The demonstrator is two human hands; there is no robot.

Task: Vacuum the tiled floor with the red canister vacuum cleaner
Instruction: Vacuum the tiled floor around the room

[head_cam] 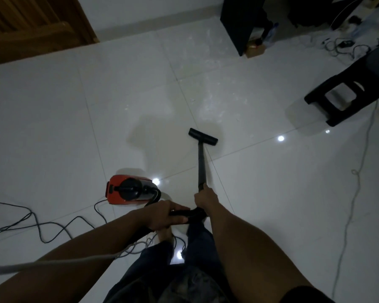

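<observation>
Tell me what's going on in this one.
A person is vacuuming the tiled floor. The right hand grips the black wand; the left hand holds the hose handle behind it. The floor head sits on the tiles, just short of a dusty patch. The red canister vacuum stands to the person's left.
</observation>
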